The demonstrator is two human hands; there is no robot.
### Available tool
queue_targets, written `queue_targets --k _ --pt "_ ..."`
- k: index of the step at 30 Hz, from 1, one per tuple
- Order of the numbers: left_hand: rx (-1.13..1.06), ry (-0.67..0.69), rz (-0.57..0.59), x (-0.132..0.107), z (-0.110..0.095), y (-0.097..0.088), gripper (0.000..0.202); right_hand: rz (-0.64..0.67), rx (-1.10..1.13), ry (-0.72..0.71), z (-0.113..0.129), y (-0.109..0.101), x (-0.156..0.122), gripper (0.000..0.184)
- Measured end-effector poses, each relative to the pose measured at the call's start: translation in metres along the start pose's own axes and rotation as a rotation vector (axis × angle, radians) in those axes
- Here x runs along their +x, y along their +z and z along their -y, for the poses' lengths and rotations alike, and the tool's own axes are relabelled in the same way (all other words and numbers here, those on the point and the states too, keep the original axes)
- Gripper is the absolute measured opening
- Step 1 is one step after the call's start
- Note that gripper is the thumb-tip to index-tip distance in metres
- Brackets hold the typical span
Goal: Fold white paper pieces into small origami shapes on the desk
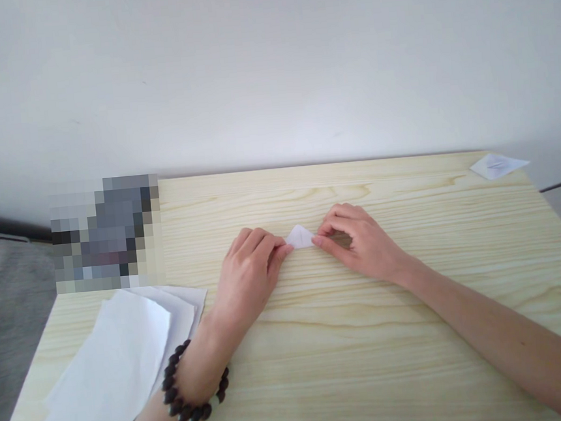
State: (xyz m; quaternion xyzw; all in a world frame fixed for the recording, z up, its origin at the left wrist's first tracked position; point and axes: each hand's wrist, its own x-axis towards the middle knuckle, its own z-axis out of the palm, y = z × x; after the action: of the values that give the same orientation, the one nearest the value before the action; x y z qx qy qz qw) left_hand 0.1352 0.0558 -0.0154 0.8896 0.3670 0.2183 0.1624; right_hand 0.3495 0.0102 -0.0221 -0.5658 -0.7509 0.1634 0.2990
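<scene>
Both side corners of a small folded white paper [300,237] are held between fingertips; the left hand [251,269] pinches the left corner with thumb and forefinger, its other fingers curled close above; the right hand [361,239] pinches the right corner, a rounded gap showing between its thumb and bent fingers; the paper sits near the middle of the pale wood-grained table [352,361], its peak toward the white wall [268,74] and its straight edge toward the person, with a faint line on its face; whether it lies flat or is slightly raised, I cannot tell; a bracelet of dark beads [185,414] circles the left wrist; a fanned pile of white sheets [111,356] lies beside the left forearm; beyond the pile, a pixelated patch [118,231] hides a dark thing; another folded paper piece [500,166], diamond-shaped, lies at the far right corner of the table, well apart from both hands
</scene>
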Motion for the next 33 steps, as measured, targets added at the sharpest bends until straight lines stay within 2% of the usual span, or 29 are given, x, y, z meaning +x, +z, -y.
queue_targets --k 4,8,11,16,25,33 --pt "0.15 -0.049 0.05 0.001 -0.007 0.002 0.023 0.026 -0.057 0.043 0.003 0.002 0.001 0.017" --pt "0.314 -0.086 0.053 0.001 -0.014 0.006 0.025 0.045 -0.099 0.069 0.005 0.004 0.002 0.018" --pt "0.347 -0.105 0.035 -0.001 -0.015 0.01 0.022 0.051 -0.138 0.076 0.006 0.005 0.003 0.021" --pt "0.253 -0.094 0.003 -0.002 -0.011 0.01 0.022 0.068 -0.156 0.077 0.005 0.005 0.004 0.024" --pt "-0.071 -0.06 -0.045 -0.001 -0.001 0.007 0.019 0.092 -0.109 0.041 0.002 0.001 0.004 0.023" --pt "-0.113 -0.1 -0.059 0.002 -0.003 0.007 0.017 0.097 -0.124 0.053 0.004 0.0 0.003 0.022"
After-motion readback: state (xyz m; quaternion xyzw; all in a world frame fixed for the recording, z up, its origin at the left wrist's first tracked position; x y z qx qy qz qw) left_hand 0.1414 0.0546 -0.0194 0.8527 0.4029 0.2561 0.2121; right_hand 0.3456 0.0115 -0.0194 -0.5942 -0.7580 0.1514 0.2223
